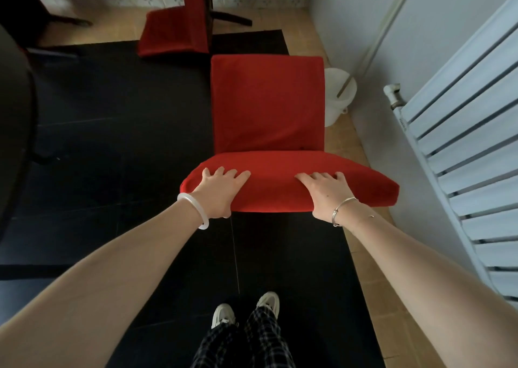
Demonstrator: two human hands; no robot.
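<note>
Tan tiled floor (361,244) with black mat (126,132), white bucket (339,95), far red chair (173,31).

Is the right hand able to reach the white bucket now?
Probably not: the right hand grips the red chair seat with arm outstretched, and the white bucket stands beyond the backrest.

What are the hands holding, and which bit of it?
The left hand and right hand hold the red chair by the front edge of its seat, fingers spread on top.
</note>
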